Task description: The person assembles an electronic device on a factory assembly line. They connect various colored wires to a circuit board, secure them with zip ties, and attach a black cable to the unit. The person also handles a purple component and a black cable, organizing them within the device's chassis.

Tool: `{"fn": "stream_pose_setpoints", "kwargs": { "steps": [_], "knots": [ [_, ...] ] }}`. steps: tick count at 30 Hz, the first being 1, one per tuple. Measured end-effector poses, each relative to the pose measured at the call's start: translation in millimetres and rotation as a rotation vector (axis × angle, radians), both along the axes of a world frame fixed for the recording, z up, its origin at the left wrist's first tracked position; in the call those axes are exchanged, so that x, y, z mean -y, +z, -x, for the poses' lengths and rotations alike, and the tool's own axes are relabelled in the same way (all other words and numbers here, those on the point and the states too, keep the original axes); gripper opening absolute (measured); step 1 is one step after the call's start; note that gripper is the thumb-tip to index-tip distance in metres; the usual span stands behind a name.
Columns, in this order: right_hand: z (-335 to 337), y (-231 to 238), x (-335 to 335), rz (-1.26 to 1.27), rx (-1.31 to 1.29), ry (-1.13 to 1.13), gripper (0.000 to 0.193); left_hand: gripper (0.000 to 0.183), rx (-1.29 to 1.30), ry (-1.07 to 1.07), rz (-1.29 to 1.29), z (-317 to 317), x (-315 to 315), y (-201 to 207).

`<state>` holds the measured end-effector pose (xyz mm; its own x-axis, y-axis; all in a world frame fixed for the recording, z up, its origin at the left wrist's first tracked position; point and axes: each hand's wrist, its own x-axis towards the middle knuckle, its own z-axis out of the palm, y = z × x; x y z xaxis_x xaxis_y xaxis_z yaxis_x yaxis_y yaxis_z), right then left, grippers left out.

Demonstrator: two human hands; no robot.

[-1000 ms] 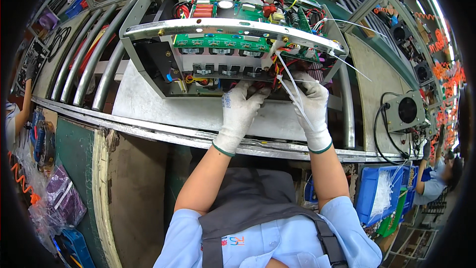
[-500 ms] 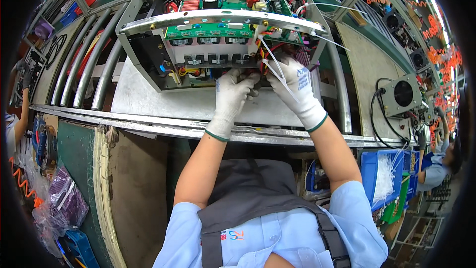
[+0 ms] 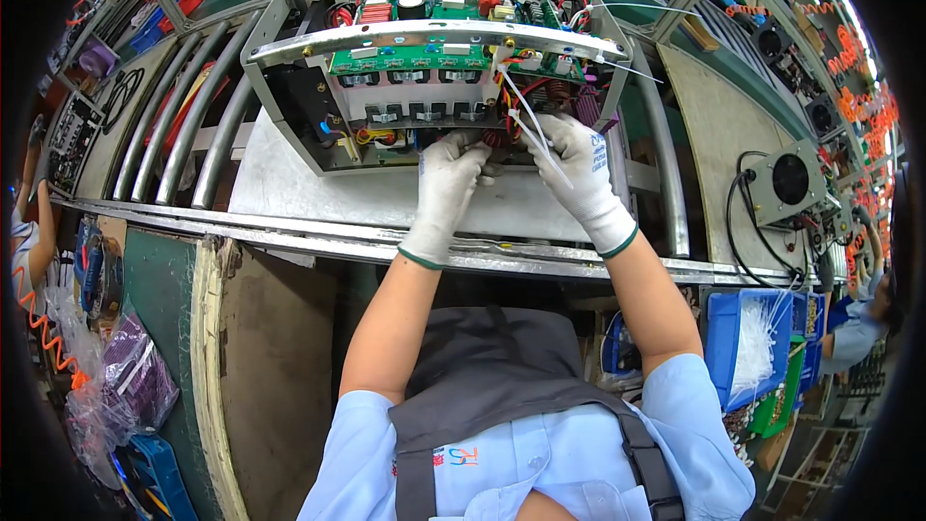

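An open metal chassis (image 3: pixel 280 121) stands on the bench before me, with green circuit boards (image 3: pixel 410 60) and coloured wiring inside. My left hand (image 3: pixel 448 181), in a white glove, has its fingers closed at the chassis's lower front edge beside red wires (image 3: pixel 495 138); whatever they pinch is hidden. To its right my gloved right hand (image 3: pixel 582 166) reaches into the front opening, fingers bent together by the wire bundle, their tips out of sight. Long white cable ties (image 3: pixel 526 104) hang from the wiring, their tails lying across the right hand's fingers.
Under the chassis is a flat metal plate (image 3: pixel 318 195), with steel rollers (image 3: pixel 183 140) left of it. At right sit a fan unit (image 3: pixel 786 181) with black cable and a blue bin (image 3: pixel 738 347) of white cable ties. Co-workers' arms (image 3: pixel 43 232) show at both sides.
The view has shifted slightly. My left fingers have dropped a little away from the wires, and the right hand has turned slightly, still inside the chassis opening.
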<state>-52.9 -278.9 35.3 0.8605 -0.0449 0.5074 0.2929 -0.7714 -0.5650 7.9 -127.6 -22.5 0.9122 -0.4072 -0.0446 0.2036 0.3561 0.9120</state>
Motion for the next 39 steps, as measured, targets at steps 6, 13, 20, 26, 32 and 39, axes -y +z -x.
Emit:
{"fn": "stream_pose_setpoints", "kwargs": {
  "steps": [6, 13, 20, 26, 32, 39],
  "knots": [
    [-1, -11, 2, -0.022, 0.035, -0.051, 0.016, 0.013, 0.07, 0.166, -0.173, 9, 14, -4],
    [10, -26, -22, -0.749, 0.07, -0.064, 0.017, 0.012, 0.673, 0.478, -0.825, 11, 18, -13],
    [0, -68, -49, -0.996, 0.264, -0.138, 0.008, 0.014, 1.1, 0.383, -0.993, 1, -4, -9],
    [-12, -75, -40, -0.978, 0.228, -0.073, 0.012, 0.012, 1.073, 0.2, -1.13, -10, -15, -28],
    [-12, -74, -46, -0.836, 0.193, -0.198, 0.018, 0.023, 0.777, -0.041, -0.8, -8, -31, -17],
    [-12, -76, -42, -0.926, 0.184, -0.186, 0.013, 0.018, 0.174, 0.055, -0.297, 9, -7, 0]
  ]
}}
